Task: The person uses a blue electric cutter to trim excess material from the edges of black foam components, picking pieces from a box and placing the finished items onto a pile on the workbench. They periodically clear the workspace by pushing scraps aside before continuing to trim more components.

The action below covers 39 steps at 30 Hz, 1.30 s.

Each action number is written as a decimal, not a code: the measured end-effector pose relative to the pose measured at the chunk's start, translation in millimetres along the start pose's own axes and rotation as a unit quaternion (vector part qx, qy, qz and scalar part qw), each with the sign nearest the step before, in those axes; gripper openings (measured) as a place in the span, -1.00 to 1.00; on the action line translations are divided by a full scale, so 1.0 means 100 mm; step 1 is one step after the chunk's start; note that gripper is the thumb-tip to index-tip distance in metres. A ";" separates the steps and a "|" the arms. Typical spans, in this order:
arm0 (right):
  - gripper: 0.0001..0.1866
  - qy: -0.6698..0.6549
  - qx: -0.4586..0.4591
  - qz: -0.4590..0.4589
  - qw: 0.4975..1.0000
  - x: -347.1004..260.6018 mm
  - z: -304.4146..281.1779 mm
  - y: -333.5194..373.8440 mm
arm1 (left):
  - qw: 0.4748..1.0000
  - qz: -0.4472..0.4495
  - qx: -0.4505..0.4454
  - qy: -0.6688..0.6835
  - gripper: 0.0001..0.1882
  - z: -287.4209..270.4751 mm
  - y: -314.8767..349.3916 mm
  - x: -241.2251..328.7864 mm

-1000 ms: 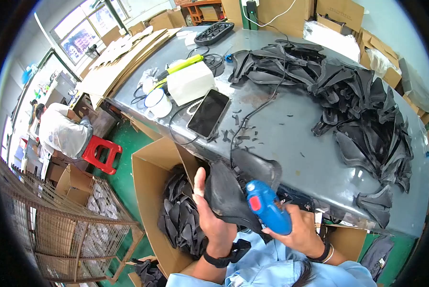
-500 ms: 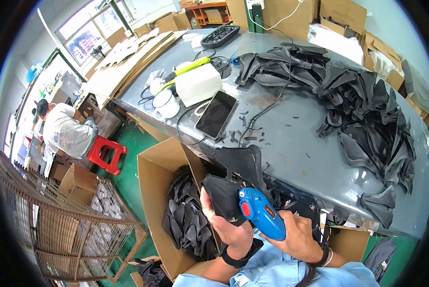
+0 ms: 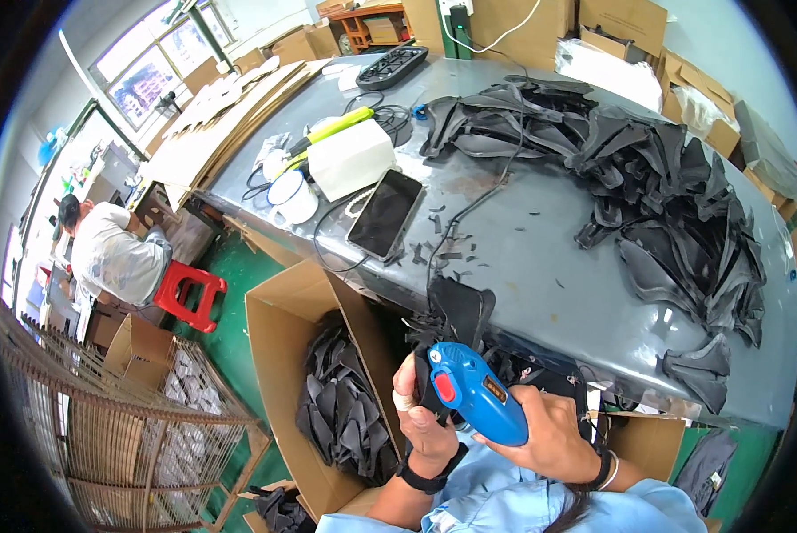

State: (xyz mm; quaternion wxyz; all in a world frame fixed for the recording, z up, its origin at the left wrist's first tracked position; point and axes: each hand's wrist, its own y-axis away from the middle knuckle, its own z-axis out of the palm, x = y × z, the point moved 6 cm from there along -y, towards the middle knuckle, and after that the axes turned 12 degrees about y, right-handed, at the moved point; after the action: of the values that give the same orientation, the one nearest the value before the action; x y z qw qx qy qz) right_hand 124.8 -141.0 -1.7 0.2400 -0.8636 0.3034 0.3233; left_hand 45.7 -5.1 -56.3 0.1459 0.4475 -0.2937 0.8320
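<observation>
My right hand (image 3: 554, 437) is wrapped round a blue handheld power tool (image 3: 487, 400) with a red button, its working end pointing away from me and hidden. Close to that end, my left hand (image 3: 429, 437) pinches a black curved, fabric-like piece (image 3: 423, 391) between thumb and fingers, mostly covered by the tool. A broad black flap (image 3: 462, 309) shows just beyond the tool; whether it belongs to the held piece I cannot tell. Both hands are in front of the near table edge. Left of them, a cardboard box (image 3: 274, 311) contains several similar black pieces (image 3: 345, 409).
On the grey table (image 3: 540, 258) lie a large heap of black pieces (image 3: 629, 160), small black scraps (image 3: 452, 256), a phone (image 3: 386, 213), a white mug (image 3: 292, 197) and a cable (image 3: 469, 209). A wire cage (image 3: 123, 426) stands lower left. Another person (image 3: 118, 253) sits by a red stool (image 3: 190, 293).
The held black piece has turned from showing its broad face to nearly edge-on, as my left hand rotated. The tool has shifted slightly left, and the whole view has moved a little.
</observation>
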 end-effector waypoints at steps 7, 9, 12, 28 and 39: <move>-0.37 0.045 0.027 0.049 0.997 0.16 -0.30 -0.41 | 0.980 -0.194 -0.037 -0.036 -0.55 0.01 -0.06 -0.03; -0.35 -0.110 0.000 0.112 0.988 0.31 -0.25 -0.51 | 0.971 -0.227 -0.067 -0.039 -0.58 0.09 -0.04 -0.03; -0.40 -0.089 -0.008 0.119 0.989 0.35 -0.28 -0.57 | 0.987 0.083 0.013 -0.139 -0.64 0.17 -0.20 0.29; -0.34 -0.009 -0.009 0.091 0.996 0.12 -0.33 -0.43 | 0.949 -0.104 0.042 0.294 -0.44 0.38 -0.30 0.08; -0.33 0.027 -0.013 -0.036 0.999 -0.11 0.02 -0.05 | 0.959 0.080 0.139 0.233 -0.32 0.21 -0.48 0.37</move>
State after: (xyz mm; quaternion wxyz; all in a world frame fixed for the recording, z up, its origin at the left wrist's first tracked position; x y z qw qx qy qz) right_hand 120.9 -131.9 5.6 0.2322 -0.8856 0.2742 0.2945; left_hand 63.1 18.2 1.0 0.0795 0.2319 -0.1683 0.9548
